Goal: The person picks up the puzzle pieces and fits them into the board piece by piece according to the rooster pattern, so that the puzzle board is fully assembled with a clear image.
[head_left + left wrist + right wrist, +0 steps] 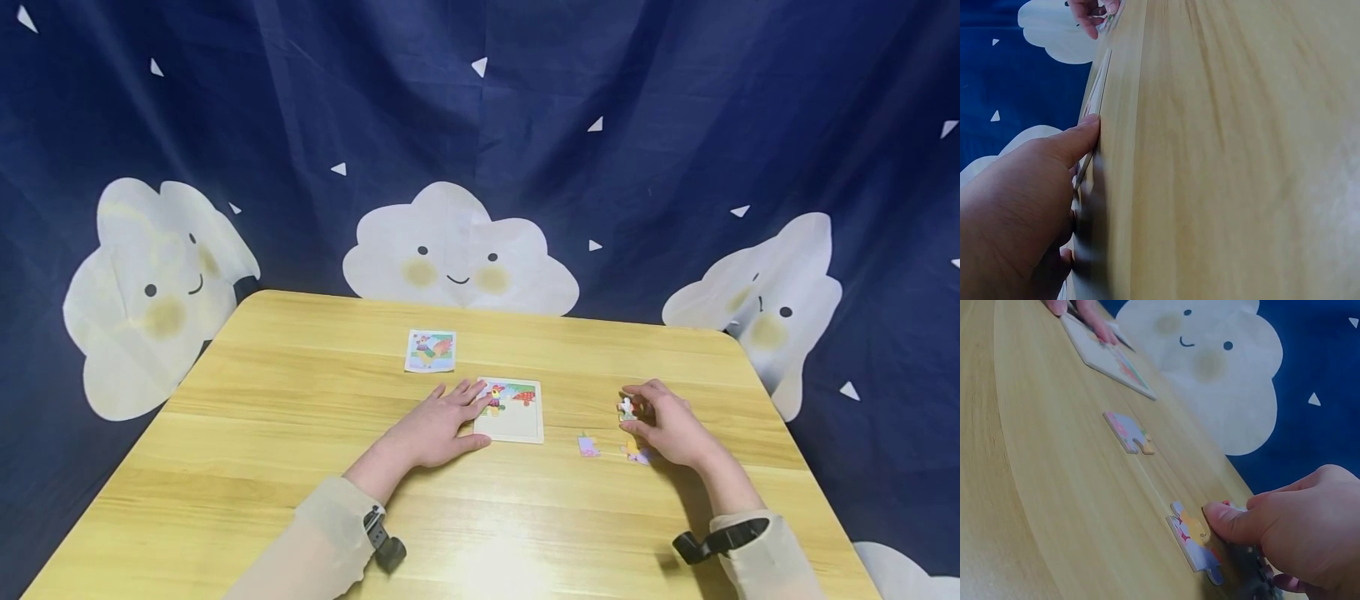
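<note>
My left hand (442, 425) rests on the left side of a square puzzle board (521, 427), fingers stretched over it and thumb (1085, 134) at the near edge. Fitted pieces with a colourful rooster picture fill the board's upper part; its lower part is bare. Over at the right, my right hand (667, 423) pinches a puzzle piece (627, 408) with white and green on it, mostly hidden by the fingers in the right wrist view. Just below that hand lies a yellow-and-purple puzzle piece (1191, 540). A pale purple puzzle piece (1127, 432) lies between it and the board.
A square picture card (431, 352) with a similar rooster lies behind the board, to its left. All of this is on a light wooden table (300, 367). Beyond its far edge hangs a dark blue curtain (525, 125) with smiling clouds.
</note>
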A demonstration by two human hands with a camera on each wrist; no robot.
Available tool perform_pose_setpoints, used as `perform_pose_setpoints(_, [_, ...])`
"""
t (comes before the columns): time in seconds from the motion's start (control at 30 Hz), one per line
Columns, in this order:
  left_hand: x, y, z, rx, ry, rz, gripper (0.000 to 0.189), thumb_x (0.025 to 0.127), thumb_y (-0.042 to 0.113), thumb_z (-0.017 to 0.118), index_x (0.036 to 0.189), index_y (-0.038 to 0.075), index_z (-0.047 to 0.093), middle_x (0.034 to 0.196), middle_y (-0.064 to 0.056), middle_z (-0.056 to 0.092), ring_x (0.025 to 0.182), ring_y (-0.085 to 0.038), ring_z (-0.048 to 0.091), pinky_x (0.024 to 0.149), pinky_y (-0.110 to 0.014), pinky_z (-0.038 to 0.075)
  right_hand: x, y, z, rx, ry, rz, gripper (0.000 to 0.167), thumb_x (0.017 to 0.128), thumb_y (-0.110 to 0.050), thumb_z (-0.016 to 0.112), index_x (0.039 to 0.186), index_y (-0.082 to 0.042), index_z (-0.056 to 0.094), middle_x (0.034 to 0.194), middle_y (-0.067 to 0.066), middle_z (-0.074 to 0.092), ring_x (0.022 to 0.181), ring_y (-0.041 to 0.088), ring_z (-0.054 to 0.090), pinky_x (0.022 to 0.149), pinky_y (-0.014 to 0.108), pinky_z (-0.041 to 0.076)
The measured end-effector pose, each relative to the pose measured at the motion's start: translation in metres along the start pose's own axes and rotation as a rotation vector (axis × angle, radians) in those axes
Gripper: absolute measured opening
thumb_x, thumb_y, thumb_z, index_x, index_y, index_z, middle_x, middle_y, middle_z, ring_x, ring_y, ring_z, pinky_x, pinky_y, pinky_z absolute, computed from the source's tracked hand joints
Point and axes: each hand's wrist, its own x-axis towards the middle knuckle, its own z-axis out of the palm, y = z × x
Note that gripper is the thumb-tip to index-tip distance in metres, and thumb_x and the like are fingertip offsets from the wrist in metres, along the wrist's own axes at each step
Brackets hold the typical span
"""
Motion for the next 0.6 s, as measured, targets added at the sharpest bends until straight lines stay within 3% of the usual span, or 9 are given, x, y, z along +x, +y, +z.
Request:
perform_pose_setpoints(0.17, [0.0, 0.0, 0.0, 0.0, -0.001, -0.003, 0.076, 0.107, 0.057, 0.054, 0.166, 0.013, 0.036, 0.174, -0.006, 0.019, 0.161, -0.03, 0.015, 0.127, -0.058, 0.012, -0.001, 0.001, 0.002, 0.021, 0.025, 0.019, 0.04, 0.093, -0.013, 0.084, 0.129, -0.001, 0.069, 0.105, 0.005, 0.06, 0.085, 0.019, 0.051, 0.076, 0.039, 0.043])
perform_pose_setpoints(0.27, [0.0, 0.0, 0.0, -0.001, 0.002, -0.001, 0.076, 0.107, 0.056, 0.055, 0.166, 0.013, 0.036, 0.174, -0.007, 0.019, 0.16, -0.03, 0.015, 0.127, -0.058, 0.012, -0.003, 0.002, 0.005, 0.04, 0.035, 0.024, 0.043, 0.094, -0.015, 0.083, 0.133, -0.003, 0.069, 0.103, 0.002, 0.064, 0.082, 0.017, 0.054, 0.074, 0.037, 0.047])
perform_pose_setpoints(0.43, [0.0, 0.0, 0.0, -0.002, 0.0, -0.001, 0.075, 0.107, 0.056, 0.054, 0.166, 0.013, 0.036, 0.175, -0.007, 0.019, 0.16, -0.031, 0.015, 0.127, -0.058, 0.012, -0.006, 0.004, 0.01, 0.081, 0.073, 0.009, 0.048, 0.094, -0.014, 0.083, 0.138, 0.001, 0.067, 0.093, -0.002, 0.069, 0.075, 0.011, 0.058, 0.068, 0.03, 0.05])
perform_pose_setpoints(0.6, [0.0, 0.001, 0.0, -0.003, 0.0, -0.005, 0.075, 0.107, 0.057, 0.054, 0.166, 0.013, 0.037, 0.175, -0.007, 0.019, 0.161, -0.031, 0.015, 0.127, -0.059, 0.012, -0.007, 0.002, 0.012, 0.106, 0.125, -0.006, 0.043, 0.096, -0.01, 0.08, 0.134, 0.003, 0.065, 0.084, -0.005, 0.068, 0.067, 0.007, 0.059, 0.065, 0.028, 0.051])
